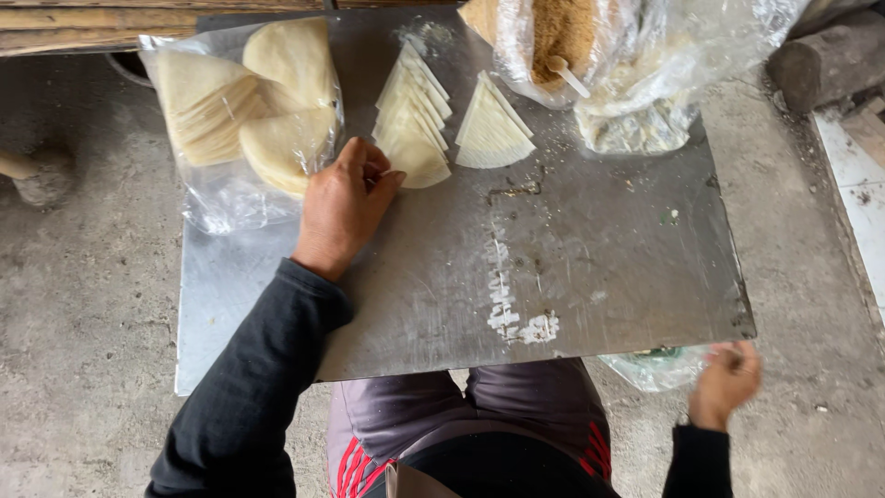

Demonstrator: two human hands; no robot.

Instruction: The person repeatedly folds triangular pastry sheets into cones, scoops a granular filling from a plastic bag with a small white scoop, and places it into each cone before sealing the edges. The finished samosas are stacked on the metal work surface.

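Observation:
My left hand (343,205) rests on a metal sheet table (590,267), its fingertips touching the lower edge of a fanned row of pale wedge-shaped dough wrappers (413,124). A second wedge stack (491,129) lies just to the right. A clear plastic bag of round pale wrappers (249,106) sits to the left of that hand. My right hand (725,381) is blurred below the table's near right corner, beside a clear plastic bag (656,367); whether it grips the bag is unclear.
At the far edge, a clear plastic bag holds brown crumbly filling (564,32) with a white spoon (567,76) in it. A crumpled plastic bag (636,124) lies beside it. Concrete floor surrounds the table; wooden logs (830,60) lie at top right.

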